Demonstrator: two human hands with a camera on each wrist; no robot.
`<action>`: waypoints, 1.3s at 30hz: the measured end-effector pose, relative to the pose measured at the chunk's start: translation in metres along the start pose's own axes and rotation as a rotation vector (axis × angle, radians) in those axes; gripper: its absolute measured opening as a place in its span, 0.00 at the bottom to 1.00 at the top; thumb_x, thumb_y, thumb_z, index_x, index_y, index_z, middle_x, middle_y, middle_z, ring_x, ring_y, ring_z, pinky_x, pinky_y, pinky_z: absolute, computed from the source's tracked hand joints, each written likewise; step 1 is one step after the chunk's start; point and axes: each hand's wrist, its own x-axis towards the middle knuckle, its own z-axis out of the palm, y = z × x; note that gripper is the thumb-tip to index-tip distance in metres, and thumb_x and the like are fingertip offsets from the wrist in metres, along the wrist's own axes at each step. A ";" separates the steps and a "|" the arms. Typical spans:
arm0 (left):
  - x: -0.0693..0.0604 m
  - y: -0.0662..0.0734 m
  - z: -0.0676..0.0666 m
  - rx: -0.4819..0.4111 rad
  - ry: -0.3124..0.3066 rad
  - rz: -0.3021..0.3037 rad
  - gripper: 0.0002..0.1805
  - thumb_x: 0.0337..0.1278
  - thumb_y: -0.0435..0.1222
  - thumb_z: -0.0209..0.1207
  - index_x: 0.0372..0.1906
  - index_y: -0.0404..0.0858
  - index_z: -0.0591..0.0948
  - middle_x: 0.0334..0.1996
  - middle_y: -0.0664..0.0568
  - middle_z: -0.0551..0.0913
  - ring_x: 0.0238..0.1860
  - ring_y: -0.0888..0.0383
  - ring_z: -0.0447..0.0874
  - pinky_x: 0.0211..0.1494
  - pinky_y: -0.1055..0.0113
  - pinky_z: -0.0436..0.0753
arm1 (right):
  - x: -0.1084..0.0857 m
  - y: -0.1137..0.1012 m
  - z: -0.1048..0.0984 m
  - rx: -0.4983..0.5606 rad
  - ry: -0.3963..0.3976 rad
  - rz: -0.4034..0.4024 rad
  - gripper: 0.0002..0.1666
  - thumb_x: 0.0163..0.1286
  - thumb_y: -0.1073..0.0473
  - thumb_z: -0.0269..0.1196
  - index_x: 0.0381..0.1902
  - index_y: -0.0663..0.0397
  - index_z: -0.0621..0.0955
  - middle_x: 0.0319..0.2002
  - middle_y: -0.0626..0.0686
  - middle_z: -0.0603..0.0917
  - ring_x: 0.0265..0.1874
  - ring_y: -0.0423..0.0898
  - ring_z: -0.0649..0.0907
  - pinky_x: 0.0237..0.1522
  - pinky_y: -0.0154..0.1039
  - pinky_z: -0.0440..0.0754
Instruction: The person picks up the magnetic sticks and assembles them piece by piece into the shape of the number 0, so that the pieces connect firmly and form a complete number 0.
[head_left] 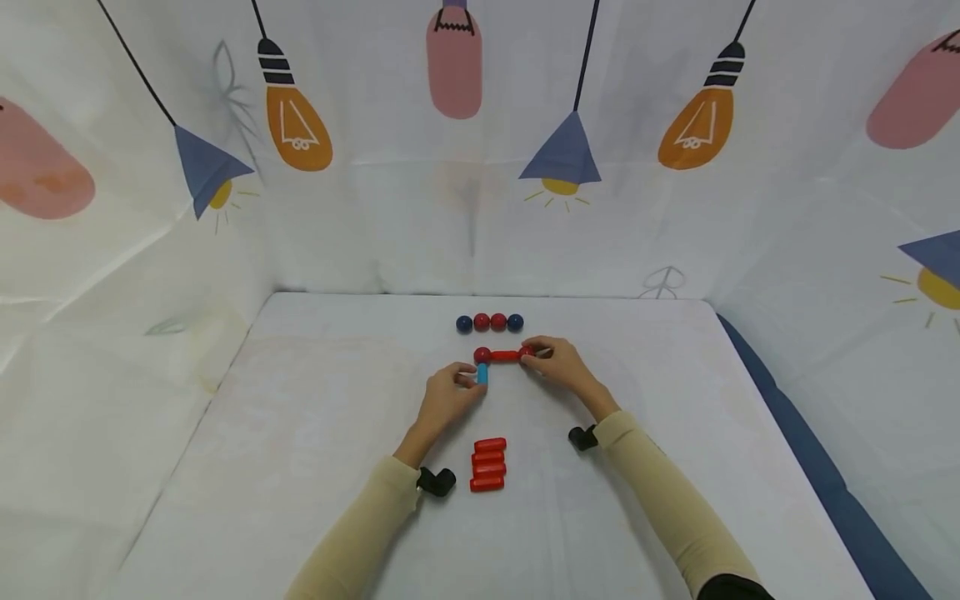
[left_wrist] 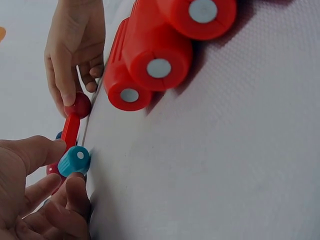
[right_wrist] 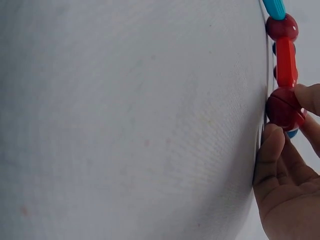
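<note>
On the white table lies a joined row: a red ball (head_left: 482,355), a red magnetic rod (head_left: 504,356) and a second red ball (right_wrist: 284,109) at the right end. A light blue magnetic rod (left_wrist: 75,161) points from the left ball toward the person. Thumb and fingers of my left hand (head_left: 450,395) are around this blue rod, its near end showing a pale magnet tip. With thumb and fingertips, my right hand (head_left: 558,363) pinches the right-hand red ball, partly covering it in the head view.
Behind the joined pieces sits a row of balls, dark blue (head_left: 464,324) at the ends and red (head_left: 482,322) in the middle. Several red rods (head_left: 489,464) lie stacked side by side nearer the person. A patterned white cloth (head_left: 375,208) rises behind the table.
</note>
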 end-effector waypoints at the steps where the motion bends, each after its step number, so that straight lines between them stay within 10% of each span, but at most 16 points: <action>1: 0.000 0.000 0.000 0.001 -0.002 0.001 0.19 0.63 0.42 0.69 0.55 0.39 0.84 0.40 0.47 0.90 0.46 0.51 0.85 0.52 0.54 0.85 | 0.000 0.000 0.000 0.000 -0.002 0.002 0.23 0.73 0.50 0.66 0.63 0.50 0.82 0.56 0.58 0.85 0.52 0.56 0.83 0.42 0.40 0.87; 12: 0.014 -0.001 -0.017 0.084 0.010 0.029 0.20 0.64 0.43 0.68 0.56 0.39 0.83 0.42 0.47 0.90 0.49 0.49 0.84 0.58 0.50 0.83 | 0.000 -0.001 -0.004 -0.028 -0.001 -0.016 0.22 0.73 0.51 0.66 0.61 0.52 0.82 0.55 0.58 0.84 0.52 0.56 0.84 0.46 0.44 0.87; 24: 0.063 -0.011 -0.048 0.133 0.037 0.111 0.20 0.68 0.44 0.65 0.57 0.38 0.82 0.51 0.44 0.86 0.47 0.46 0.83 0.55 0.53 0.84 | 0.004 0.001 -0.003 -0.040 -0.008 -0.031 0.22 0.72 0.52 0.67 0.61 0.52 0.81 0.54 0.58 0.84 0.54 0.57 0.83 0.58 0.53 0.82; 39: 0.112 -0.019 -0.044 0.171 -0.009 0.127 0.26 0.68 0.42 0.64 0.68 0.43 0.75 0.62 0.43 0.80 0.50 0.46 0.82 0.56 0.55 0.84 | 0.007 -0.002 0.004 -0.102 -0.027 -0.083 0.24 0.71 0.55 0.67 0.63 0.53 0.80 0.55 0.58 0.84 0.54 0.57 0.82 0.58 0.53 0.83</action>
